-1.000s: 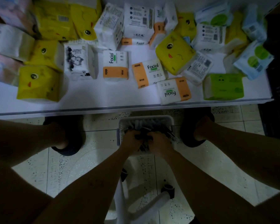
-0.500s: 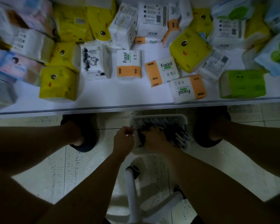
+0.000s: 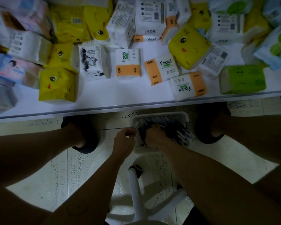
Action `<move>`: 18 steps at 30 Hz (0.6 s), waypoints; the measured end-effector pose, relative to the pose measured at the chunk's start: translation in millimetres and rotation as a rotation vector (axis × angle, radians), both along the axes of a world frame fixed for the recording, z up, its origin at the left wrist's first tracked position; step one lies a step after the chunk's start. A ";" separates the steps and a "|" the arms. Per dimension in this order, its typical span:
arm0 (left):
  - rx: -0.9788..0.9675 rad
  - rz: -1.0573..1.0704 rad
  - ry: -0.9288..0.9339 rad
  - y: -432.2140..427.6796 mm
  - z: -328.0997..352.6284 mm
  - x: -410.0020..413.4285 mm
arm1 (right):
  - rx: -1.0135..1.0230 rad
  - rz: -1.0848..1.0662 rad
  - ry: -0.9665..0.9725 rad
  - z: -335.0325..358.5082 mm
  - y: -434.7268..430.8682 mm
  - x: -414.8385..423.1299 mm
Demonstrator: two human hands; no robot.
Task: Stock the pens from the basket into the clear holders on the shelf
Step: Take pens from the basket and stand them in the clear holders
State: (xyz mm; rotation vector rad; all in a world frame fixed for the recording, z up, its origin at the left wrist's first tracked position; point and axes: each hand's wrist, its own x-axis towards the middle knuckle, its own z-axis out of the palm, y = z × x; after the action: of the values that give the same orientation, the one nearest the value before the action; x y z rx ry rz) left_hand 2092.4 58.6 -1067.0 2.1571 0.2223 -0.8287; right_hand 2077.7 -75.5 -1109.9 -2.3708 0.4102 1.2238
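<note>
A grey plastic basket (image 3: 184, 115) sits on the floor between my feet, below the shelf edge. It holds several dark pens (image 3: 177, 129). My right hand (image 3: 154, 135) is inside the basket, fingers curled round a bunch of pens. My left hand (image 3: 124, 141) is at the basket's left rim and pinches a thin pen with a pale tip (image 3: 134, 126). No clear holders are in view.
The white shelf (image 3: 120, 98) above the basket carries many tissue packs, yellow (image 3: 57, 85), orange-and-white (image 3: 128, 63) and green (image 3: 243, 78). My feet in dark shoes (image 3: 83, 135) flank the basket. A white chair base (image 3: 136, 184) stands on the tiled floor below my arms.
My left hand has moved out of the basket to its left rim with a pen. The view has shifted left, so basket and shelf packs sit further right.
</note>
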 end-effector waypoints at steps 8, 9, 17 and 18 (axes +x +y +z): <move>-0.074 0.030 -0.016 -6.6 11.2 6.7 | -0.015 -0.334 -0.275 7.0 -12.3 3.5; -0.083 0.033 -0.015 -7.4 14.3 7.6 | 0.011 -0.402 -0.273 11.1 -16.7 4.8; -0.116 -0.004 0.003 -5.7 44.6 10.8 | 0.291 -0.681 -0.117 64.0 -34.7 -7.1; -0.132 -0.001 -0.001 -5.3 50.3 10.3 | 0.311 -0.721 -0.148 71.0 -33.1 -10.3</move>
State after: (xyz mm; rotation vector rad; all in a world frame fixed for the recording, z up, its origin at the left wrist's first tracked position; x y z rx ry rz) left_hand 2102.6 53.2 -1016.7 2.0340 0.1617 -0.8200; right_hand 2067.4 -108.6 -1038.9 -1.7821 0.8587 0.7050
